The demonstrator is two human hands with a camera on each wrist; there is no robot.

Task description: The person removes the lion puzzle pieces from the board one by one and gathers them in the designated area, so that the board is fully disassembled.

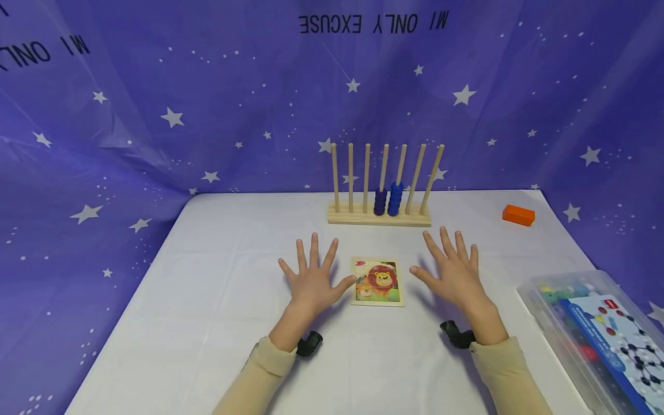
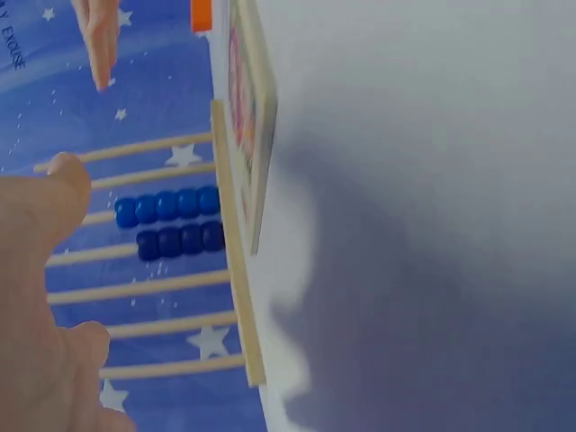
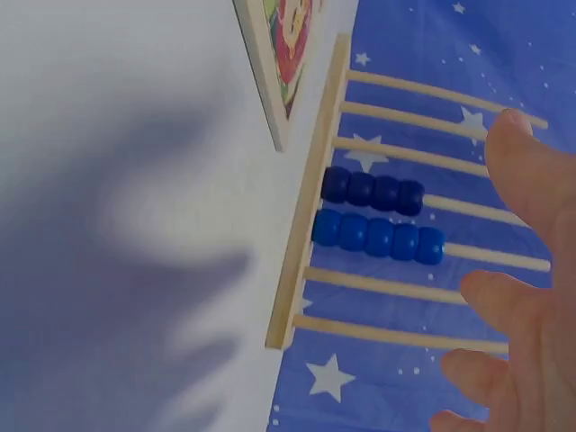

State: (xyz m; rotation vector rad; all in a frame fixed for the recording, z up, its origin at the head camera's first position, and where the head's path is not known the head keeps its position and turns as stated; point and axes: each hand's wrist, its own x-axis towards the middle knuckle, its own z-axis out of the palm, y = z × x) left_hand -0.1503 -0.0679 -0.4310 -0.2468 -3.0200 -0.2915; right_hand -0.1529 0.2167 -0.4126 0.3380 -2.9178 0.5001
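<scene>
My left hand [image 1: 312, 285] is spread above the white table, its thumb tip beside the left edge of a small wooden lion jigsaw puzzle [image 1: 382, 280]. To the puzzle's right, my right hand [image 1: 456, 276] hovers with fingers straight and apart. Neither hand holds anything. Behind them stands a wooden peg rack [image 1: 379, 216] with a row of upright pegs. One peg carries dark blue beads [image 3: 373, 191], the one beside it brighter blue beads [image 3: 379, 237]; the other pegs are bare. Both wrist views show the puzzle's wooden edge [image 2: 264, 135] and hand shadows on the tabletop.
An orange block [image 1: 519, 215] lies near the table's back right corner. At the right edge sits a clear plastic case [image 1: 536, 282] of coloured balls, with a blue molecule-printed booklet [image 1: 617, 340] on it. Purple star-patterned cloth [image 1: 259, 104] hangs behind and at the sides.
</scene>
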